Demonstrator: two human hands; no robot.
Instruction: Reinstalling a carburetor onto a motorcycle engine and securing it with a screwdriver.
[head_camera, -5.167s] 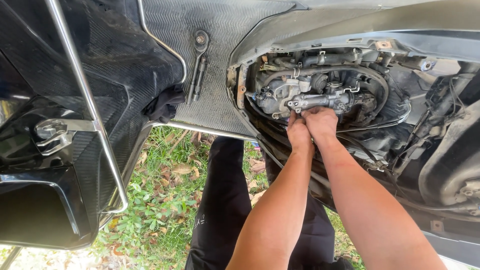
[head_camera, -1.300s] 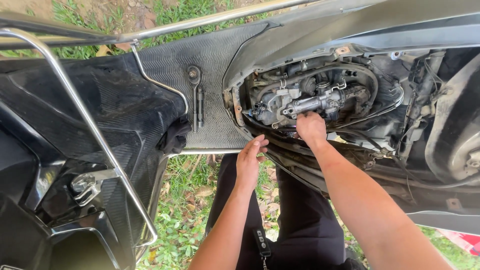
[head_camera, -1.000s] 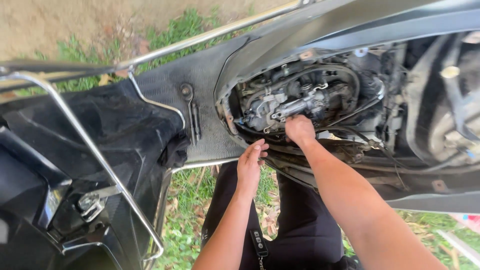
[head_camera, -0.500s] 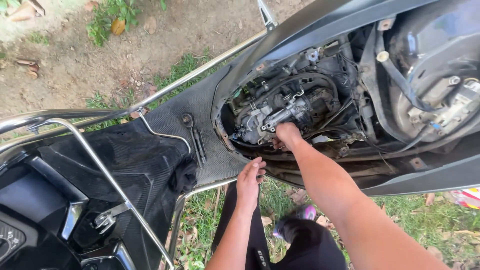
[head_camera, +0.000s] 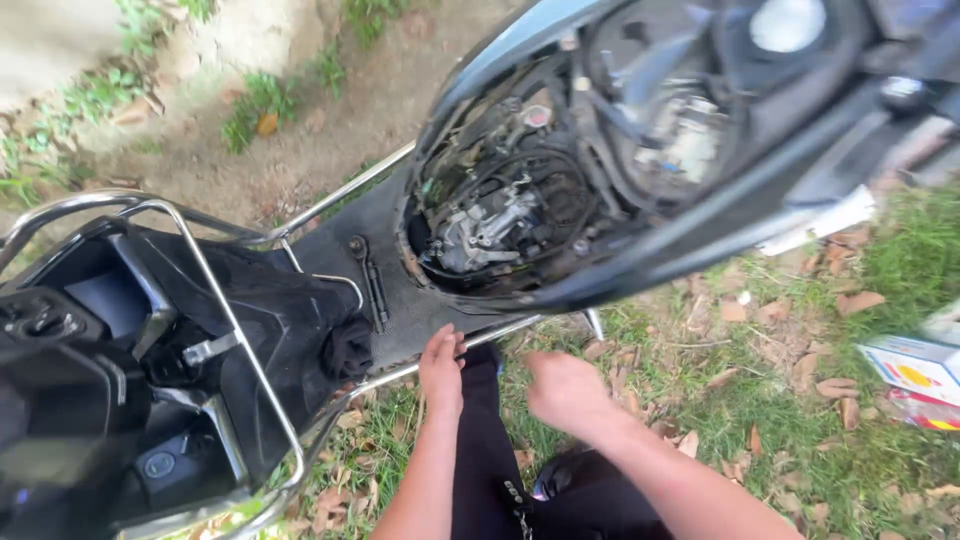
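My left hand (head_camera: 441, 368) rests open-fingered on the scooter's floorboard (head_camera: 395, 300), just below the exposed engine opening (head_camera: 500, 225). My right hand (head_camera: 565, 390) hangs loosely curled, empty, below it. The wrench (head_camera: 372, 285) beside that opening could slide off if I jolt the board.

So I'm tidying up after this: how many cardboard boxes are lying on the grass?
2, both at the right edge: a white cardboard box with colourful print and a red-edged box just below it. More may lie outside the view.
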